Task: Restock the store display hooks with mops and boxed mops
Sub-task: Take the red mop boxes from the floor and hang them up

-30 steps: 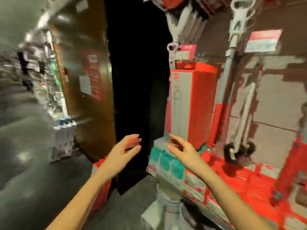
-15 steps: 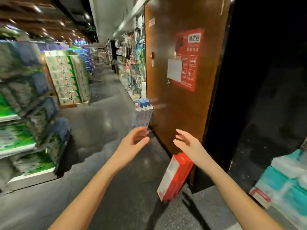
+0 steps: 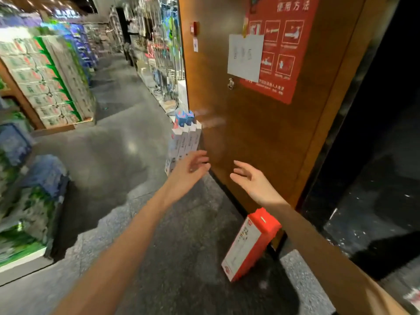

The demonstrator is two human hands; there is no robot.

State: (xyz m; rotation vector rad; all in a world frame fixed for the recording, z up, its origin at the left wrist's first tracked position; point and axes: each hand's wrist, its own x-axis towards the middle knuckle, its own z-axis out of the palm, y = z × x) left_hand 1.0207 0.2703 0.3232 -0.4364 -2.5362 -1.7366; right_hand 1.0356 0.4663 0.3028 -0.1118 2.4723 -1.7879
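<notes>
A red and white boxed mop (image 3: 250, 244) leans upright against the foot of a brown wooden door (image 3: 261, 133), low in the head view. Further along the door stands a row of white and blue boxes (image 3: 185, 142). My left hand (image 3: 189, 168) reaches forward with fingers spread, empty, just in front of those white boxes. My right hand (image 3: 252, 180) is also held out open and empty, above and left of the red box. The display hooks and hanging mops are out of view.
A grey floor aisle (image 3: 127, 155) runs ahead between shelves of packaged goods (image 3: 45, 83) on the left and hanging wares (image 3: 163, 53) on the right. A red notice (image 3: 281, 48) and a white paper hang on the door. A dark glossy wall (image 3: 375, 178) stands at right.
The view swung left from the mop display to the aisle and door, then moved closer to the door. Both hands stayed open and empty, now nearer the boxes.
</notes>
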